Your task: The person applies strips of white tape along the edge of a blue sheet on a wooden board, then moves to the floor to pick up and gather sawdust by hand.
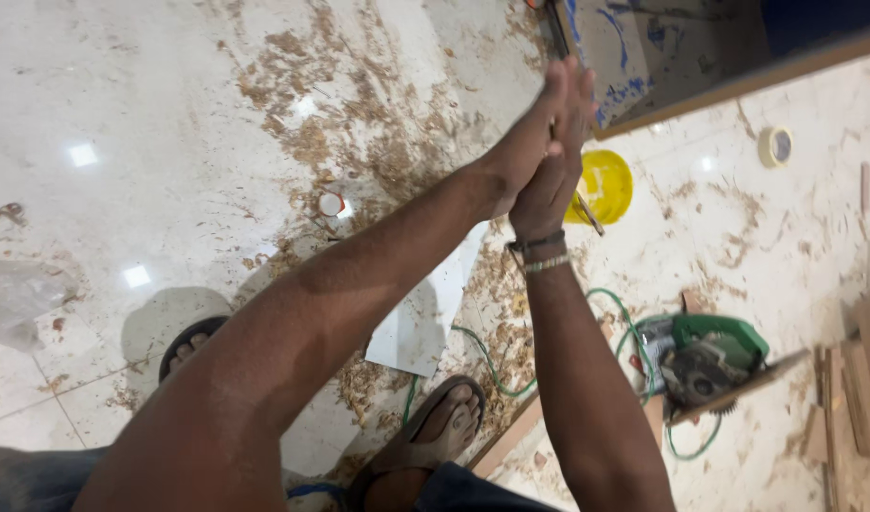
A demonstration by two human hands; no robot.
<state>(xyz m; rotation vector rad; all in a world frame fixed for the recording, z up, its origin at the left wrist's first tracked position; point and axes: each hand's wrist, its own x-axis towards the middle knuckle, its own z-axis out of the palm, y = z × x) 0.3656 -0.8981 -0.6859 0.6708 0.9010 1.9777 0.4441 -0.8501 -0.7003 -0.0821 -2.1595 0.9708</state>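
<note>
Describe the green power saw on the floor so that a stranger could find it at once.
Start at the pale marble floor strewn with sawdust, then look right of the right forearm, past the sandalled foot. There lies the circular saw, propped on a wooden strip with a green cord looping from it. Its bright green housing and toothed blade set it apart from the yellow tub and tape roll farther up.

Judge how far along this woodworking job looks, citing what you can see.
Done: cutting, judging by the sawdust over the floor and offcuts beside the resting green circular saw. In hand: left hand and right hand press together around a thin tool. Left: cannot tell; the blue-marked board stands ahead.
</note>
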